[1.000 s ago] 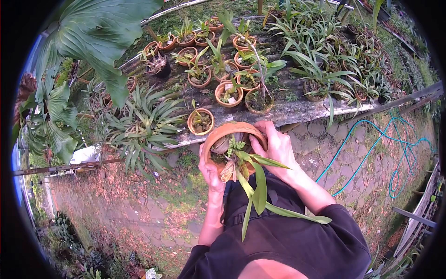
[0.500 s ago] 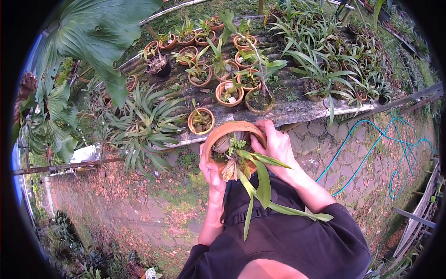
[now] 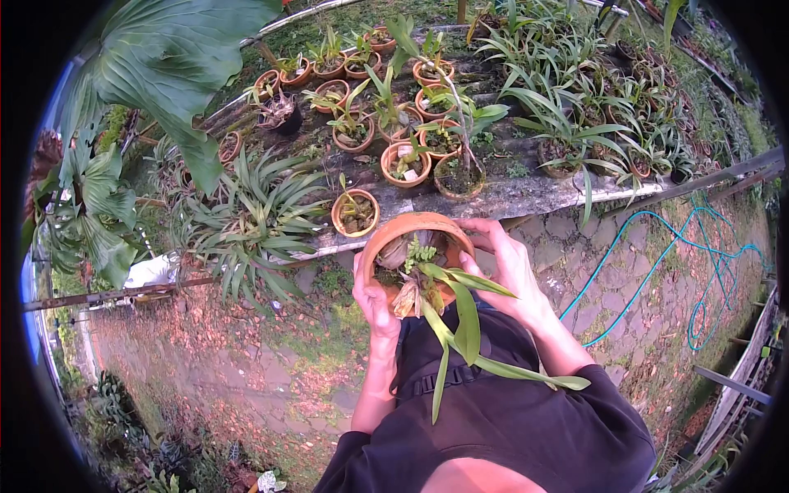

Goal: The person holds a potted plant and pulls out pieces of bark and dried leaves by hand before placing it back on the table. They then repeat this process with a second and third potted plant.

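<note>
A terracotta pot (image 3: 421,222) is held in front of the body, tilted so its opening shows. Out of it hangs a plant with long green leaves (image 3: 467,327), beside a small fern (image 3: 420,254) and dry brown husks (image 3: 406,299). My left hand (image 3: 376,302) grips the pot's left side, thumb at the rim. At the right rim, my right hand (image 3: 508,273) has its fingers against the outside of the pot, with the thumb near the rim.
Beyond the pot, a weathered bench (image 3: 542,188) bears several potted plants, one small pot (image 3: 356,213) close to its front edge. Spiky foliage (image 3: 265,215) overhangs at left. A teal hose (image 3: 612,240) lies on the paving at right. Large leaves (image 3: 156,66) hang upper left.
My right hand has loosened and shifted slightly outward, its thumb moving out from inside the pot to near the rim. The pot and my left hand are nearly unmoved.
</note>
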`<action>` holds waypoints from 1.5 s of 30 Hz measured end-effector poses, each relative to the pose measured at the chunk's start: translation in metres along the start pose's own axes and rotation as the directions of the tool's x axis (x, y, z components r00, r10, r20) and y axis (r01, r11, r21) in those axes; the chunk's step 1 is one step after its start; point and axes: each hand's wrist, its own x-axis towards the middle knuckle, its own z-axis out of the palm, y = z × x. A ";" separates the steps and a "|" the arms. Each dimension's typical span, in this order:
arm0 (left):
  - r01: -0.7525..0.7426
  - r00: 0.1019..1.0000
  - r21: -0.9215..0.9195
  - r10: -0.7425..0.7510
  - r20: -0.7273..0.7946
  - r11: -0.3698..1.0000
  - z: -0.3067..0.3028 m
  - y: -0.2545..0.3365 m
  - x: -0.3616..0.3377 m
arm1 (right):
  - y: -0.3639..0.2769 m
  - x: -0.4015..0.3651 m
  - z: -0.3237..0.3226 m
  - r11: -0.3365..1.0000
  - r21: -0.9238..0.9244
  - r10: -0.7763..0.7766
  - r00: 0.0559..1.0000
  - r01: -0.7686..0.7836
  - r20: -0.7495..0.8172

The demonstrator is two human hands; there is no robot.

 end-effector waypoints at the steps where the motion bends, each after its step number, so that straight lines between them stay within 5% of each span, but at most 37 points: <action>1: -0.002 1.000 0.004 0.002 -0.009 1.000 0.000 -0.001 0.000 | 0.001 -0.001 -0.002 1.000 0.010 0.001 1.000 -0.001 -0.010; 16: -0.005 1.000 0.048 0.005 -0.003 0.999 0.003 -0.001 0.005 | 0.020 0.021 -0.021 0.953 -0.172 -0.264 0.963 0.250 -0.061; 23: 0.011 0.999 0.159 -0.019 0.047 0.987 -0.004 -0.006 0.013 | 0.009 0.050 -0.029 0.841 -0.244 -0.424 0.869 0.483 0.257; 32: -0.031 0.998 0.273 0.012 0.069 0.962 0.004 0.016 0.015 | 0.011 0.054 -0.017 0.816 -0.259 -0.430 0.842 0.517 0.325; 40: -0.041 0.998 0.276 0.025 0.062 0.960 0.009 0.019 0.019 | 0.005 0.055 -0.012 0.898 -0.200 -0.328 0.900 0.391 0.287; 45: 0.099 0.993 0.227 -0.112 0.045 0.969 0.002 0.009 0.018 | 0.007 0.057 -0.018 0.860 -0.237 -0.387 0.880 0.453 0.277</action>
